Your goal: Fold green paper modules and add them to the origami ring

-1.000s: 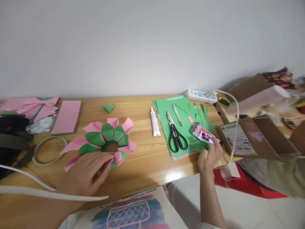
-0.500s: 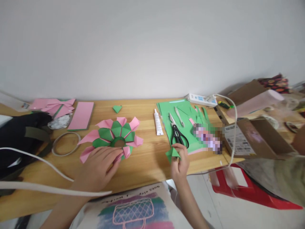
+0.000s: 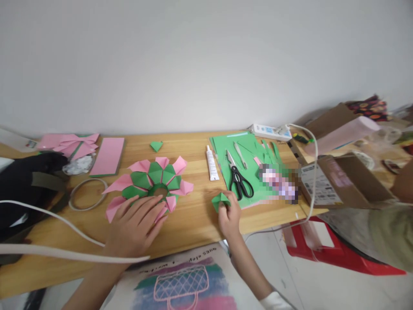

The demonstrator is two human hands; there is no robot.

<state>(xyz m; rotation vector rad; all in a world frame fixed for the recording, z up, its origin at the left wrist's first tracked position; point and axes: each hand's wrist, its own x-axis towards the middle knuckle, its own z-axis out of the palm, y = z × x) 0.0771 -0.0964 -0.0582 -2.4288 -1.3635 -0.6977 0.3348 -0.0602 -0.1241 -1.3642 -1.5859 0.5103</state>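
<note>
A ring-shaped paper flower, pink outside and green inside with a round hole, lies on the table at left of centre. My left hand is on its near side, fingers over the green folds and thumb beside a near pink petal; the contact underneath is hidden. To the right, my right hand pinches a folded green paper piece just above the table edge. A similar green folded piece lies behind the flower. Black-handled scissors and a white glue tube lie beyond my right hand.
Green paper sheets lie under the scissors, a white cutter pen and scraps. A power strip is behind. At left are pink paper, a tape ring and a black bag. White cables cross the left front; a cardboard box stands right.
My right hand has moved left with the green folded piece, away from the scissors. My left hand has spread slightly further over the flower's near side.
</note>
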